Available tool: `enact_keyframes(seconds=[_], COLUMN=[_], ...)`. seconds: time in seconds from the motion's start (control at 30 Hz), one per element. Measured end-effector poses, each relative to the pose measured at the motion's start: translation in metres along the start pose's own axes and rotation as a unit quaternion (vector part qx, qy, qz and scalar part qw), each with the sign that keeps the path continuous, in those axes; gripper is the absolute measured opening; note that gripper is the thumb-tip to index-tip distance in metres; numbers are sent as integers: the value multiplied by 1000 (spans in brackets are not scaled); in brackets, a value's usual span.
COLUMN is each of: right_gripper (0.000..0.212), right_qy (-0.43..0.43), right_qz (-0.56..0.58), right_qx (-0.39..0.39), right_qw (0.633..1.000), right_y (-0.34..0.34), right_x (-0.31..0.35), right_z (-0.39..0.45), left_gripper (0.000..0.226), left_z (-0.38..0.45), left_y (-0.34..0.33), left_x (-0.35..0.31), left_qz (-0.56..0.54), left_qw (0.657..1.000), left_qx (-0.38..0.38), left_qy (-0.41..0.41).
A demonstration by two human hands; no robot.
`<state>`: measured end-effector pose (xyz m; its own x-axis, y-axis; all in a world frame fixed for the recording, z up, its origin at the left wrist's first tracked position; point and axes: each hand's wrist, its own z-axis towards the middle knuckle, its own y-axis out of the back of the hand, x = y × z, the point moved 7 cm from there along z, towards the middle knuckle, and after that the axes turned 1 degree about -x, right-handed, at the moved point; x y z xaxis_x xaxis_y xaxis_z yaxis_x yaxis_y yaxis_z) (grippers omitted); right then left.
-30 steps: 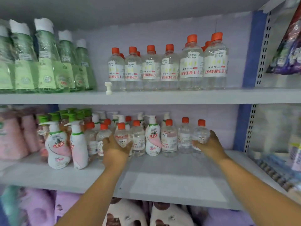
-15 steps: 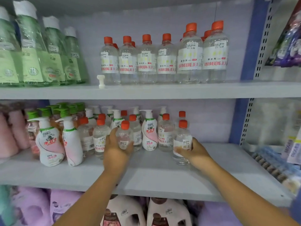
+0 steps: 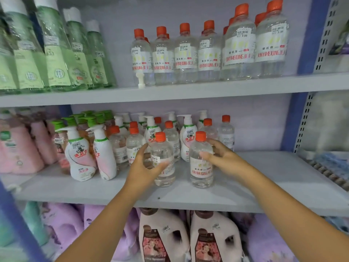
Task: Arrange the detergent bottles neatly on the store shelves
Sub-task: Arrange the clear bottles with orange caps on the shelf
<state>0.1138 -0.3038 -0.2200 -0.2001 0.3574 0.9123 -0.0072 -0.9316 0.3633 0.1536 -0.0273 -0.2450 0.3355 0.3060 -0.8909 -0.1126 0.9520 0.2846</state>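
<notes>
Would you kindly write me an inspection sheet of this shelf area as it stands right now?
Surface: middle shelf, grey, its right part bare.
Job's things: two clear orange-capped bottles pulled to the front, left bottle and right bottle, both upright; more of the same crowd behind with white pump bottles.
Clutter: a loose white pump head stands on the upper shelf.
Grips: left hand curls round the left bottle; right hand holds the right bottle with loosely curled fingers.
Cables: nothing seen.
Surroundings: green bottles and larger clear bottles above; pink jugs below; blue upright at right.
</notes>
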Motion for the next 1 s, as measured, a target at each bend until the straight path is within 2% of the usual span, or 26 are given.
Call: enact_keyframes(seconds=[0.17,0.3,0.43,0.6,0.73,0.83,1.0], right_gripper=[76,67,62,56,61,47,46], right_qy=[-4,4,54,122,176,211,215], right_qz=[-43,-61,-56,-78,-95,-104,-113], right_qx=[-25,-37,-59,-55,-74,-112,-200], right_qw=[999,997,995,988,977,966,949], right_y=[-10,-24,-30,-23,-2,20,61], right_x=[24,54,107,198,267,312,347], right_z=[-3,-21,-57,-92,-104,-99,-67], left_gripper=[72,68,75,67,49,43,51], left_z=[7,-8,-43,-65,-60,-38,21], left_y=[-4,27,77,128,161,174,158], left_x=[-13,-33,-79,-172,-247,-293,-330], left_qz=[-15,-31,-50,-82,-120,-146,-146], left_qw=[996,993,981,959,940,931,939], left_qx=[82,101,116,90,52,32,10], left_qy=[-10,-54,-148,-257,-315,-334,-311])
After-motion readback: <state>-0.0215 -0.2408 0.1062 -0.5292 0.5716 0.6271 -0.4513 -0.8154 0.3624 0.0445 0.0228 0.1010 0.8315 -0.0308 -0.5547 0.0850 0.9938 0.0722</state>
